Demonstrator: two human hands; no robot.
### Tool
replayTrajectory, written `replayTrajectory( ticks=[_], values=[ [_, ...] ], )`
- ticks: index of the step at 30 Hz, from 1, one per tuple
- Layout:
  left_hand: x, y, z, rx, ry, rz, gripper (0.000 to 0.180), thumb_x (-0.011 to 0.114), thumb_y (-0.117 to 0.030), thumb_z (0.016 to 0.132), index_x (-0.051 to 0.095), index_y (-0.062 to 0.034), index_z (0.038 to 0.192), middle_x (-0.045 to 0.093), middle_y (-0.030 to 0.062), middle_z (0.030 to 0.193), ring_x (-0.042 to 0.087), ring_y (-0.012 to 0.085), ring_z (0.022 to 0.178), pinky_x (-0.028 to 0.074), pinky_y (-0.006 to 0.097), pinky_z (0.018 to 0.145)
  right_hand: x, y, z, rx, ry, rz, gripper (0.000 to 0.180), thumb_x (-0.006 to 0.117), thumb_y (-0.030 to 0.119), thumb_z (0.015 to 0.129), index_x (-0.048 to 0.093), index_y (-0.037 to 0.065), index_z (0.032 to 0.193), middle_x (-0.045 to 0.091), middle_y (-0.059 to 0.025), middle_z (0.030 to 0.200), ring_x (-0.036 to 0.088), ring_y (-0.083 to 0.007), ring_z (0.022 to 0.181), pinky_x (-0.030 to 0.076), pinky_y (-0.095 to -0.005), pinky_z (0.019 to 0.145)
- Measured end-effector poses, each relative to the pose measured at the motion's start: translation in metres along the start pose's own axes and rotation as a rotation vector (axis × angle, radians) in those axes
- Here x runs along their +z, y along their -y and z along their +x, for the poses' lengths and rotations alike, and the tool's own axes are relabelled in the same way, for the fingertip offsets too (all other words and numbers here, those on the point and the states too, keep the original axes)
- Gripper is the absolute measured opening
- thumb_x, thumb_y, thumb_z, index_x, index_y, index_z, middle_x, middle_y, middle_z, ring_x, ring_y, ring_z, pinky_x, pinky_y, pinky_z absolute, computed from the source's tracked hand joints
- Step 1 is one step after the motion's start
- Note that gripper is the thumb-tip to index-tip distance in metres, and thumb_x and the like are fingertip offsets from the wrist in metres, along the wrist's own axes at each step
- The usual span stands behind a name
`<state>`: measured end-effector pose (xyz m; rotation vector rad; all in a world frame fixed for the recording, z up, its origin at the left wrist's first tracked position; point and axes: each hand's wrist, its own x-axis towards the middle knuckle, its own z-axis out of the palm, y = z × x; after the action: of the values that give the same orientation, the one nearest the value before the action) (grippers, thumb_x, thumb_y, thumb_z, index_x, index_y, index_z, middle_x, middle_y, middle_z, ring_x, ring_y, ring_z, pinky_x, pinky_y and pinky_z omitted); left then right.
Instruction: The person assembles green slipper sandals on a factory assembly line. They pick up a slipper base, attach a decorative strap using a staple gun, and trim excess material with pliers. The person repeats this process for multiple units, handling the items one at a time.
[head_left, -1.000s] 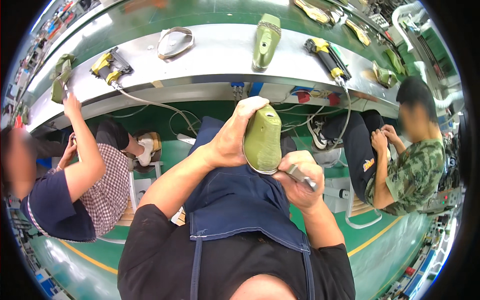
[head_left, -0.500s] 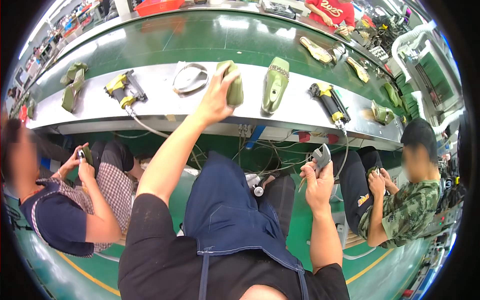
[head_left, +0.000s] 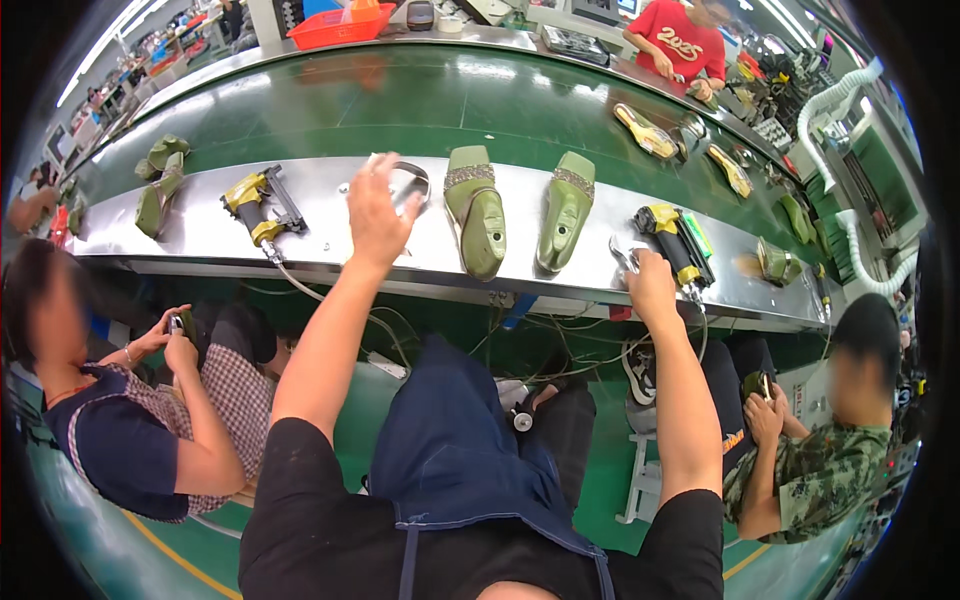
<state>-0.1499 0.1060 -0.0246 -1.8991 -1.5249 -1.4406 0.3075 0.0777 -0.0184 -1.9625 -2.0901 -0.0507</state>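
Two green shoe lasts stand side by side on the metal ledge, each with a glittery strap across its front: the left last (head_left: 480, 228) and the right last (head_left: 562, 222). To the left of them my left hand (head_left: 376, 222) reaches over a round ring-like dish (head_left: 410, 185), its fingers apart and slightly blurred. Nothing shows in that hand. At the ledge's front edge my right hand (head_left: 652, 285) is closed around grey metal pincers (head_left: 622, 252), whose jaws rest on or just above the metal. A yellow-and-black air nailer (head_left: 675, 240) lies right beside that hand.
Another air nailer (head_left: 262, 208) lies on the left, its hose hanging off the ledge. More green lasts (head_left: 160, 190) sit further left. Behind runs a green belt (head_left: 390, 100) carrying gold insoles (head_left: 645, 130). Co-workers sit close on both sides; a person in red stands across.
My left hand has let go of the left last, now standing on the ledge, and moved left to the round dish. My right hand has carried the pincers from above my lap up to the ledge.
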Motion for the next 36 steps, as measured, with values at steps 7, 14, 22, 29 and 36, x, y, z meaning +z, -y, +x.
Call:
replayTrajectory(
  ticks=[7,14,22,29,36],
  values=[
    [-0.003,0.116,0.01,-0.677,0.322,-0.239,0.042,0.068,-0.016,0.098,0.06,-0.0007,0.136,0.075,0.0159,0.099,0.073,0.0264,0.072,0.058,0.042,0.073,0.03,0.009,0.007,-0.151,-0.208,0.004,0.045,0.073,0.008,0.087,0.064,0.003,0.131,0.066,-0.0196,0.127,0.058,-0.041,0.125,0.051,-0.0527,0.101],
    [-0.022,-0.089,0.026,-0.603,0.037,-0.814,0.038,0.055,-0.006,0.107,0.045,0.0,0.143,0.058,0.0044,0.089,0.056,0.0083,0.067,0.053,0.026,0.057,-0.056,0.108,-0.044,0.099,0.293,1.134,0.049,0.067,0.023,0.104,0.055,-0.002,0.143,0.072,-0.0156,0.122,0.069,-0.0239,0.114,0.057,-0.0361,0.09],
    [0.011,-0.195,-0.026,-0.382,0.276,-0.895,0.063,0.065,-0.012,0.103,0.031,0.0051,0.153,0.052,0.0118,0.115,0.058,0.0182,0.099,0.053,0.033,0.085,-0.053,0.148,-0.033,-0.048,-0.067,1.285,0.041,0.05,0.005,0.106,0.051,-0.005,0.145,0.072,-0.02,0.116,0.071,-0.0236,0.091,0.057,-0.0365,0.085],
    [0.039,-0.171,0.043,0.055,0.137,-0.516,0.058,0.072,-0.013,0.095,0.049,-0.0007,0.148,0.049,0.0213,0.145,0.051,0.0375,0.133,0.04,0.046,0.115,-0.021,0.082,0.031,-0.122,-0.097,0.814,0.034,0.049,0.006,0.104,0.065,0.002,0.134,0.074,-0.0116,0.101,0.066,-0.0173,0.081,0.056,-0.0332,0.078],
    [0.096,-0.155,0.055,0.186,0.755,-0.569,0.034,0.061,-0.007,0.1,0.07,0.0006,0.131,0.067,0.0226,0.138,0.064,0.0368,0.127,0.048,0.04,0.112,0.002,0.081,0.05,-0.209,-0.227,0.552,0.023,0.06,0.007,0.096,0.068,0.003,0.117,0.071,-0.0213,0.106,0.066,-0.0461,0.104,0.052,-0.0546,0.09]
  ],
)
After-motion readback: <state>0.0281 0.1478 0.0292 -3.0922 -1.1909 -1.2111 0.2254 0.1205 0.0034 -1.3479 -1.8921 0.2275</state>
